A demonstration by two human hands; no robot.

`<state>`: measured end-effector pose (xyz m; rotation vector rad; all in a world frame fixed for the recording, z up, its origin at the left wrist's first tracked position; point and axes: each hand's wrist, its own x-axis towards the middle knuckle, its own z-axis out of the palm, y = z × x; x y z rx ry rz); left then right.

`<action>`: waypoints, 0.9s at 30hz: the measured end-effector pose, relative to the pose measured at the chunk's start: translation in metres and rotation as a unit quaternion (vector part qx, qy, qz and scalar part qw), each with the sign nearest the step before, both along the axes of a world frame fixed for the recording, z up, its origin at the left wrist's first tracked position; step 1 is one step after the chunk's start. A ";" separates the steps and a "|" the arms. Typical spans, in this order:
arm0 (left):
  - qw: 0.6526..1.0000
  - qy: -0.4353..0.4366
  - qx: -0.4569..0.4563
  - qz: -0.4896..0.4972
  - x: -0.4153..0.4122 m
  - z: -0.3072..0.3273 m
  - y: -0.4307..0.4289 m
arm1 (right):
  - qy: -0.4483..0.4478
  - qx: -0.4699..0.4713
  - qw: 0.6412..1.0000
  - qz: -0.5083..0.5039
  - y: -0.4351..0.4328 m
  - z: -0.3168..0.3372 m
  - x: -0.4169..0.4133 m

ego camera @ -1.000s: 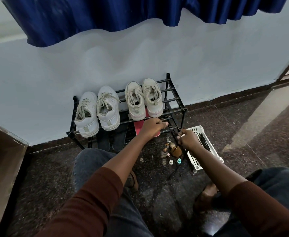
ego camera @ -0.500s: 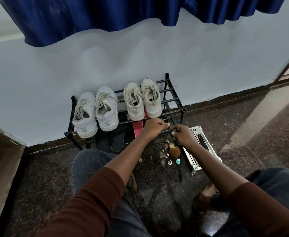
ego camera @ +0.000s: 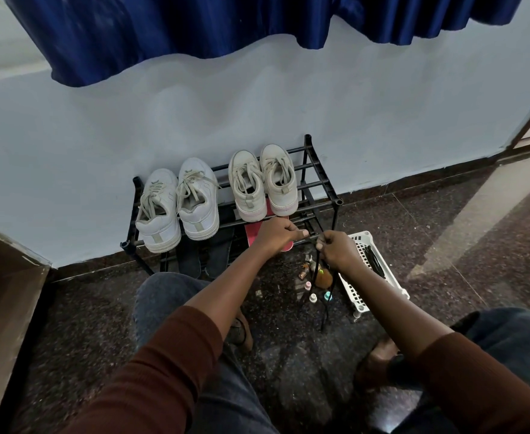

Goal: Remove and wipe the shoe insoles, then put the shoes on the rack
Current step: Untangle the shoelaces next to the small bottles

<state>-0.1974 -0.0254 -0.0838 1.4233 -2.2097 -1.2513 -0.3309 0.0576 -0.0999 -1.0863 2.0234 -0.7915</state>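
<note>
Four pale shoes sit on the top tier of the rack point(ego camera: 318, 204), heels toward the person: a white pair point(ego camera: 177, 208) at the left end and a cream pair point(ego camera: 262, 183) to its right. Below the cream pair, a red insole point(ego camera: 255, 235) shows on the lower tier, and two dark insoles point(ego camera: 204, 256) lean under the white pair. Left hand point(ego camera: 277, 234) hovers at the rack's front rail, at 6 o'clock from the cream pair, fingers curled, thumb pinched to forefinger on a thin black lace point(ego camera: 315, 245). Right hand point(ego camera: 339, 253), just beside it at 3 o'clock, grips the same lace, which hangs down toward the floor. Small bottles point(ego camera: 312, 285) stand on the floor below the right hand. A white basket point(ego camera: 375, 296) lies at 4 o'clock from the rack.
</note>
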 end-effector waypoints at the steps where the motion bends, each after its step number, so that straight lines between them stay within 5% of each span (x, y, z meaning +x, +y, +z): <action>1: 1.000 -0.007 -0.005 -0.003 0.002 0.000 -0.001 | -0.007 0.003 1.000 -0.006 0.001 -0.001 -0.001; 10: 1.000 0.015 0.001 0.009 0.016 0.002 -0.015 | -0.008 0.015 0.999 -0.032 0.003 -0.003 -0.009; 17: 0.988 0.125 -0.003 0.087 0.014 -0.004 -0.012 | -0.006 0.018 0.999 -0.029 0.004 -0.002 -0.009; 20: 0.953 0.235 0.057 0.181 0.007 -0.007 -0.006 | -0.006 0.019 0.999 -0.031 0.005 -0.001 -0.009; 23: 0.875 0.372 0.153 0.269 -0.001 -0.005 0.002 | -0.017 0.005 0.999 -0.030 0.004 0.000 -0.009; 25: 0.824 0.440 0.208 0.291 -0.005 -0.004 0.004 | -0.023 -0.006 0.999 -0.027 0.004 0.003 -0.009; 27: 0.810 0.459 0.229 0.284 -0.008 -0.005 0.003 | -0.028 -0.022 0.999 -0.028 0.004 0.005 -0.010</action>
